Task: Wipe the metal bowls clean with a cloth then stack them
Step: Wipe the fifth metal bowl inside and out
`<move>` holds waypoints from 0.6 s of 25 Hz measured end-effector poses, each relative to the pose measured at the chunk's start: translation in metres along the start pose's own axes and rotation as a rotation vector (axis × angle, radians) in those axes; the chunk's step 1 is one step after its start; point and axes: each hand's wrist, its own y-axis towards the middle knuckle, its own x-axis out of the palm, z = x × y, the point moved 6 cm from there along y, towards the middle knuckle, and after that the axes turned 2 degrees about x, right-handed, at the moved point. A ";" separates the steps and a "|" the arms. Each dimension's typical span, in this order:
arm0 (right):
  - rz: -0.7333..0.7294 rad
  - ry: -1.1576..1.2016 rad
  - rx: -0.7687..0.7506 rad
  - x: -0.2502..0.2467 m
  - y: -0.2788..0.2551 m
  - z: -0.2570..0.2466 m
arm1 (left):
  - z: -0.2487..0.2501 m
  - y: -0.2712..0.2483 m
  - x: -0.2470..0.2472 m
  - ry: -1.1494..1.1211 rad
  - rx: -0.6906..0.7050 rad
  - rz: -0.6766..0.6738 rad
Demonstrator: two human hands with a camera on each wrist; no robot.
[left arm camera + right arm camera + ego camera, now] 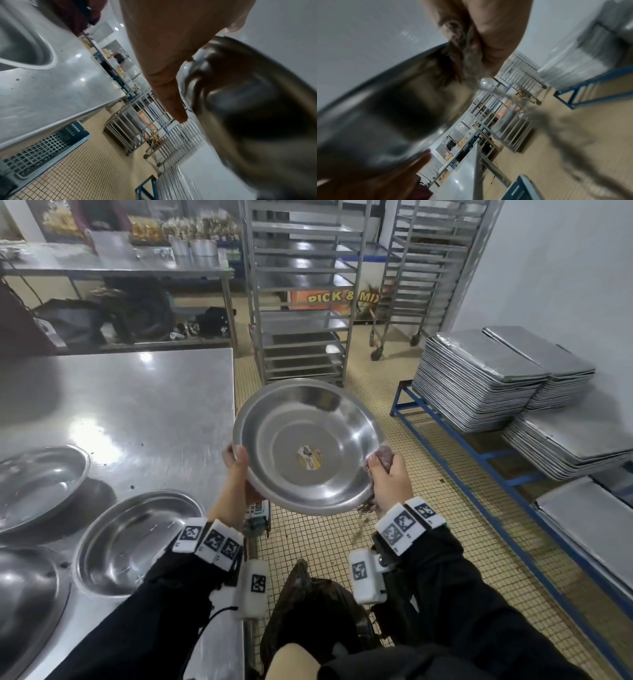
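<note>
I hold a wide metal bowl [308,446] tilted up in front of me over the floor, its inside with a small sticker facing me. My left hand [236,463] grips its left rim, thumb over the edge. At the right rim my right hand [387,470] clutches a dark, frayed cloth [385,457] against the bowl. The left wrist view shows the bowl's blurred underside [248,108] beside my hand [171,60]. In the right wrist view the cloth [462,56] is bunched under my hand [496,33] on the bowl's outside [393,108]. Three more bowls lie on the table [137,392]: one [137,539], another [37,487] and a third [27,607].
The steel table fills the left. Tall tray racks [301,289] stand ahead on the tiled floor [428,542]. Stacks of baking trays [486,374] sit on a blue frame [479,453] at the right. A dark bag [308,611] lies at my feet.
</note>
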 end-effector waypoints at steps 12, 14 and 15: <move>0.044 0.019 -0.081 0.013 0.001 -0.014 | 0.013 -0.004 -0.004 0.192 -0.004 0.334; 0.098 0.116 -0.049 0.022 -0.001 -0.011 | 0.005 -0.005 0.014 0.160 0.030 0.324; 0.114 0.143 -0.027 0.025 -0.003 -0.010 | 0.000 -0.004 0.017 0.178 0.016 0.323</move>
